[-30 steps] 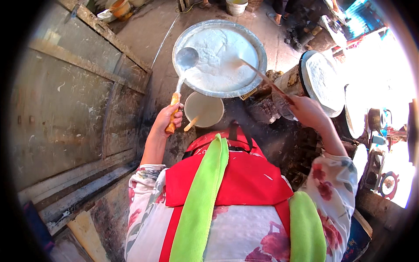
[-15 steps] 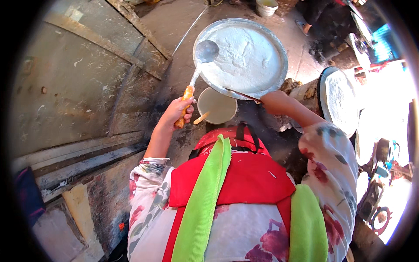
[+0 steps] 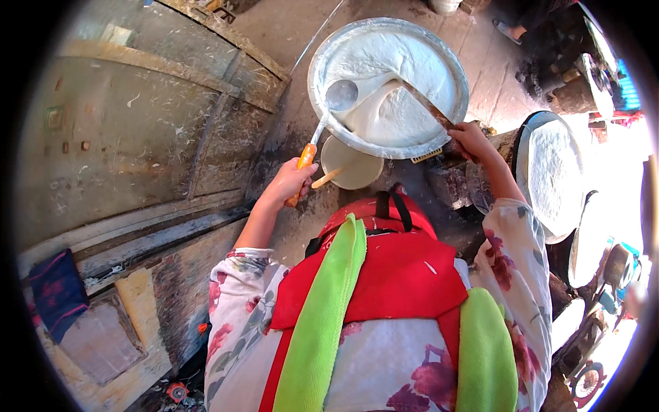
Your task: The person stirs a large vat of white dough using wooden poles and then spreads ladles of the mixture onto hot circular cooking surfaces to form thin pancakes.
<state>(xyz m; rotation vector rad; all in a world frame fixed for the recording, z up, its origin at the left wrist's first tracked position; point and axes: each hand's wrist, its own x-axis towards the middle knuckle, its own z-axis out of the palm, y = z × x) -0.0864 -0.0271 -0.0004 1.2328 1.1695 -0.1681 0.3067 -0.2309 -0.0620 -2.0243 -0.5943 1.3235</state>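
Note:
A wide round pan [image 3: 318,103] full of thick white batter [image 3: 425,62] lies in front of me. My left hand [image 3: 291,181] is closed round the orange handle of a ladle [image 3: 341,95]. The ladle's round metal bowl rests at the left part of the batter. My right hand [image 3: 473,142] grips a long flat brown stick [image 3: 429,106] at the pan's right rim. Its far end is in the batter near the middle, where a smooth white ridge runs toward the ladle bowl. Below the pan stands a bucket [image 3: 366,180] of pale liquid, with a wooden handle [image 3: 325,180] leaning out.
A large worn panel wall [image 3: 137,130] rises on the left. To the right, a round white-topped pan [image 3: 552,172] stands beside log-like pieces. Another person's foot [image 3: 509,31] shows at the upper right. A dark blue cloth [image 3: 58,292] hangs at the lower left.
The stick has swung from the pan's near rim into the batter's middle, raising a ridge. My right hand has moved right and up. The ladle bowl sits slightly lower and further right.

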